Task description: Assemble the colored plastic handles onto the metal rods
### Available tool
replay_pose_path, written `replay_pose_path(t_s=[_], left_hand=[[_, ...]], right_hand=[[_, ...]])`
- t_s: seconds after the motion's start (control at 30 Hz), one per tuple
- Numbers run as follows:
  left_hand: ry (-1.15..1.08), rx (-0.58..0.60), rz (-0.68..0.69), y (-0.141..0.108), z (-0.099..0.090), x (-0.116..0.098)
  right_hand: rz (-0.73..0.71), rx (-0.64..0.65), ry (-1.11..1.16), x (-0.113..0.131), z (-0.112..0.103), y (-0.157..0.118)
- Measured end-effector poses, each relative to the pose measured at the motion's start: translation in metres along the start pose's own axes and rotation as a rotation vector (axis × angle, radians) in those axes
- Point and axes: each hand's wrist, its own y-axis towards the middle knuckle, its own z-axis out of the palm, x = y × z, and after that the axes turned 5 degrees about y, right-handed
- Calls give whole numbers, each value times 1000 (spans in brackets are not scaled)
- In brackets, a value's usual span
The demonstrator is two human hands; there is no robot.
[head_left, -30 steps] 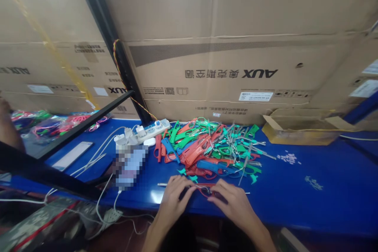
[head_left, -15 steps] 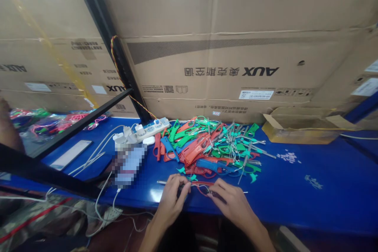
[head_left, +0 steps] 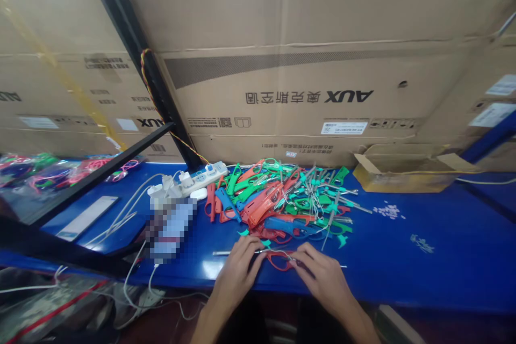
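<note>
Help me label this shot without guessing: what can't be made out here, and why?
Head view, metal rod: its middle, hidden by the left hand.
Head view, red handle: its right end, hidden by the right hand.
Head view, phone screen near the power strip: pixelated.
Head view, pale bits: too small.
Head view, bagged items: blurred, cut off by left edge.

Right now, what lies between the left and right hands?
Head view: a red plastic piece's open loop and a thin white wire show between left hand and right hand.
</note>
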Motion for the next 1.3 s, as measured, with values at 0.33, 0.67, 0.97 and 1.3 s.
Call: replay_pose_path(t_s=[0.33, 0.67, 0.97, 1.3], left_hand=[[67, 1, -6, -1, -6, 4], [20, -52, 27, 1, -4, 8], [7, -22, 59, 2, -6, 10], [81, 33, 53, 6, -8, 2]], right_hand=[[31, -71, -14, -2, 4, 1], [34, -78, -18, -1, 7, -1], [-10, -106, -80, -1, 8, 1], [2, -93, -75, -4, 9, 0]])
